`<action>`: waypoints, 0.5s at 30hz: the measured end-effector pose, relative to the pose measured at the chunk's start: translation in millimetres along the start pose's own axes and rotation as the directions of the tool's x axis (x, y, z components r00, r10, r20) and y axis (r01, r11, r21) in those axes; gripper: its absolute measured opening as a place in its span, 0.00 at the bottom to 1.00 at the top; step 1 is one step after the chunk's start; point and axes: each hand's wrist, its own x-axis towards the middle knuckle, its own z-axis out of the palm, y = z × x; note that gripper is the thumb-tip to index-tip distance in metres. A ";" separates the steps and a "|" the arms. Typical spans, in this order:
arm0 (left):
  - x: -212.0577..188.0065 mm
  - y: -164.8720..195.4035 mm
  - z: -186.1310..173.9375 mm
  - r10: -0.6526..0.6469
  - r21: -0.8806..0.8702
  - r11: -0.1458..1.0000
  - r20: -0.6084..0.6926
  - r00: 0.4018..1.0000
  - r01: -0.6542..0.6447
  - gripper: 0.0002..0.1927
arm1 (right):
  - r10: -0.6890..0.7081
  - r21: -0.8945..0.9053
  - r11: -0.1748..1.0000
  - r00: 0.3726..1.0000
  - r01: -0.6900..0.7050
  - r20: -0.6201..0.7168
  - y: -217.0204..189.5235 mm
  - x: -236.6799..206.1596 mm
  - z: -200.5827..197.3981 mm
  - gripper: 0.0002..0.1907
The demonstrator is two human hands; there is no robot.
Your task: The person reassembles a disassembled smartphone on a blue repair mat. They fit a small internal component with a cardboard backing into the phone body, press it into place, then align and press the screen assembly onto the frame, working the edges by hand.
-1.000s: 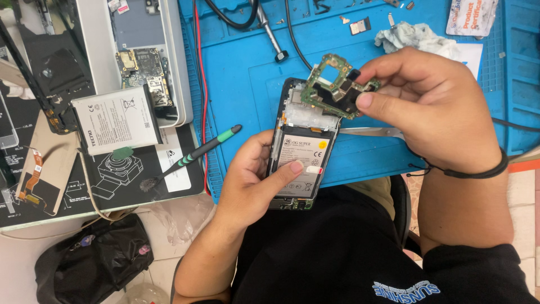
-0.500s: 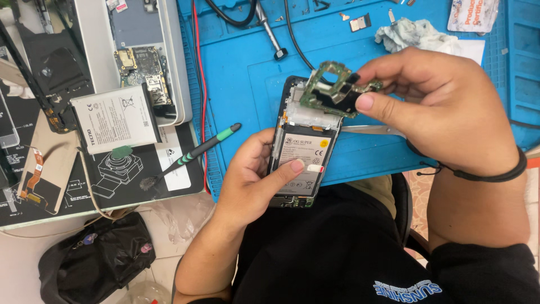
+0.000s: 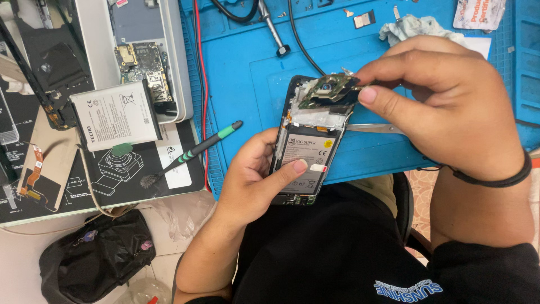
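Observation:
My left hand [image 3: 256, 177] grips an opened phone [image 3: 306, 143] from below, thumb lying across its battery. The phone has its back off and is held over the near edge of a blue work mat [image 3: 247, 84]. My right hand [image 3: 444, 104] pinches a small green circuit board [image 3: 329, 90] between thumb and forefinger. The board lies low over the phone's top end, slightly tilted. A black band circles my right wrist.
A green-and-black screwdriver [image 3: 194, 149] lies at the mat's left edge. Left of it are a loose white battery [image 3: 115, 115], another opened phone [image 3: 143, 53] and flex parts on a black mat. Metal tweezers [image 3: 374, 128] lie under my right hand. Cables and a crumpled wipe [image 3: 413, 25] lie farther back.
My right hand has lowered the circuit board closer onto the phone's top end. My left hand and the phone have stayed about where they were.

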 end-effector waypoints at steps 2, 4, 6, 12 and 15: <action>0.0 -0.8 0.6 0.002 -0.013 1.000 0.009 1.000 -0.001 0.21 | 0.053 0.062 0.997 0.998 -0.055 0.029 3.6 0.5 0.2 0.10; 0.9 -0.8 -0.1 0.002 -0.016 1.000 0.014 1.000 -0.001 0.21 | 0.072 0.091 0.993 0.996 -0.076 0.044 8.1 1.3 0.9 0.10; 0.3 -0.5 0.4 -0.005 -0.010 1.000 0.005 1.000 0.006 0.21 | 0.058 0.096 0.993 0.997 -0.063 0.050 12.9 0.4 1.1 0.10; 0.2 1.5 0.0 0.001 -0.010 1.000 0.019 1.000 -0.001 0.21 | 0.073 0.085 0.993 0.984 -0.087 0.160 20.7 -4.0 4.9 0.10; 0.3 1.7 1.4 0.010 -0.018 1.000 0.023 1.000 -0.009 0.21 | 0.163 0.090 0.980 0.973 -0.179 0.165 18.4 -6.9 7.4 0.10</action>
